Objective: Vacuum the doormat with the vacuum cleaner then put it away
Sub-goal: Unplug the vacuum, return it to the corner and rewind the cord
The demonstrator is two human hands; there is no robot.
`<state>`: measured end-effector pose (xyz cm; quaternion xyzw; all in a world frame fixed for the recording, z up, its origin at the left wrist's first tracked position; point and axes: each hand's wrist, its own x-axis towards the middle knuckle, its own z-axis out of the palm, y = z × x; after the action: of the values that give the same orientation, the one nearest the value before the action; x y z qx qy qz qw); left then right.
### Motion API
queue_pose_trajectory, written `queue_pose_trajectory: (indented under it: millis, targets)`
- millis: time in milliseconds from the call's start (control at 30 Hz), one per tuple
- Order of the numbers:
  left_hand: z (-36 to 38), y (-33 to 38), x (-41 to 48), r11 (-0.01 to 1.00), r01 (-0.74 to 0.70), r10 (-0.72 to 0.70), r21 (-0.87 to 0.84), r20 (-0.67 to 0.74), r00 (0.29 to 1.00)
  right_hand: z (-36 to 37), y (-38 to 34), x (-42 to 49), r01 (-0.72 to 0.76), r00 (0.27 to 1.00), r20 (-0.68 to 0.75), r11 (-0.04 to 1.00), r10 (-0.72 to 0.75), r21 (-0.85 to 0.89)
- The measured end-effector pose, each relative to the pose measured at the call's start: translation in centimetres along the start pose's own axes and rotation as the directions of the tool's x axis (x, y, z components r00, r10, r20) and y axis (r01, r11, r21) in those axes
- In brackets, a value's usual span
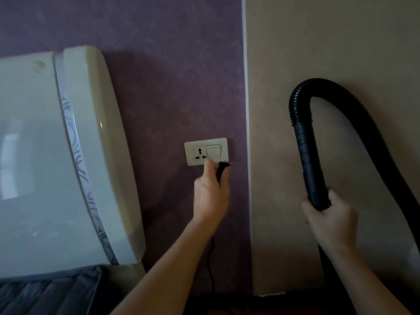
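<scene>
My left hand [210, 196] grips a black power plug [221, 170] just below a cream wall socket plate [205, 151] on the purple wall. The plug's thin black cord [212, 264] hangs down under my forearm. The socket holes sit on the plate's left, a switch on its right. My right hand [329, 220] is closed around the black vacuum cleaner hose [305, 142] at its rigid end. The ribbed hose arches up and falls away to the right. Neither the vacuum body nor the doormat is in view.
A large cream headboard-like panel [68, 155] with a patterned strip fills the left, above dark grey bedding [45, 292]. A white trim [246, 133] divides the purple wall from the beige wall [341, 42]. Dark floor shows along the bottom.
</scene>
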<state>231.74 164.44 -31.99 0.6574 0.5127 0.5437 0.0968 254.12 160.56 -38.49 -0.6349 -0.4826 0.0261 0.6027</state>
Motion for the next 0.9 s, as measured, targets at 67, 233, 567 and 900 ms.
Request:
queue_pose_trajectory:
  millis: [67,233,567,900]
  targets:
    - [0.1,0.4,-1.5,0.993,0.091,-0.089,-0.072,0.032,0.996,-0.2,0.0,-0.1,-0.002,1.000,-0.007,1.000,0.002,-0.005]
    - [0.4,1.4,-3.5,0.975,0.193,-0.173,-0.113,0.165,0.971,-2.0,0.1,-0.1,-0.039,0.999,-0.009,0.999,0.039,0.020]
    - [8.8,6.8,-9.3,0.814,0.505,-0.215,-0.287,0.659,0.721,-12.1,2.0,0.2,-0.078,0.994,-0.064,0.982,0.090,0.175]
    - [18.5,6.6,-18.4,0.846,0.533,-0.286,-0.018,0.828,0.482,-24.3,3.1,0.3,-0.007,0.986,-0.163,0.979,0.040,0.203]
